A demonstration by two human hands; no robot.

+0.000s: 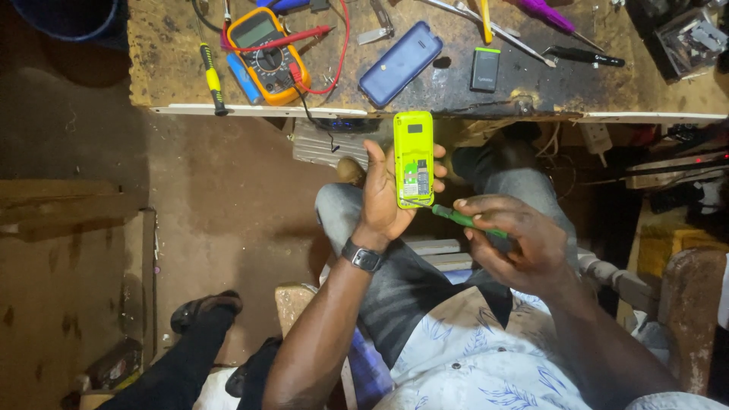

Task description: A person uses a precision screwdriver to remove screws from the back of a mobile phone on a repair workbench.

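Head view, left hand: the left hand (387, 193) is closed around a yellow-green phone (414, 158), which is held upright above the lap, just below the bench edge; a dark wristwatch (362, 257) is worn on that wrist
Head view, phone: its back is opened at the lower half, where a green board and small metal parts are exposed; a small dark rectangular window is seen near its top
Head view, right hand: the right hand (516, 239) is closed on a green-handled screwdriver (463, 220), whose thin tip is laid against the lower edge of the phone, just beside the left palm
Head view, bench: a worn wooden bench (175, 83) is seen above the hands
Head view, labelled things: a yellow-cased multimeter (267, 55) with a grey screen and a round dial lies at the bench's left, with red and black leads looped around it; a blue phone (400, 63) lies face down, tilted, at the middle; a small black battery (485, 69) with a green strip along its top lies just right of it
Head view, tools: a yellow-and-black screwdriver (212, 78) lies left of the multimeter; a purple-handled screwdriver (548, 14) lies at the upper right
Head view, floor: a black sandal (205, 307) on another person's foot is seen at the lower left
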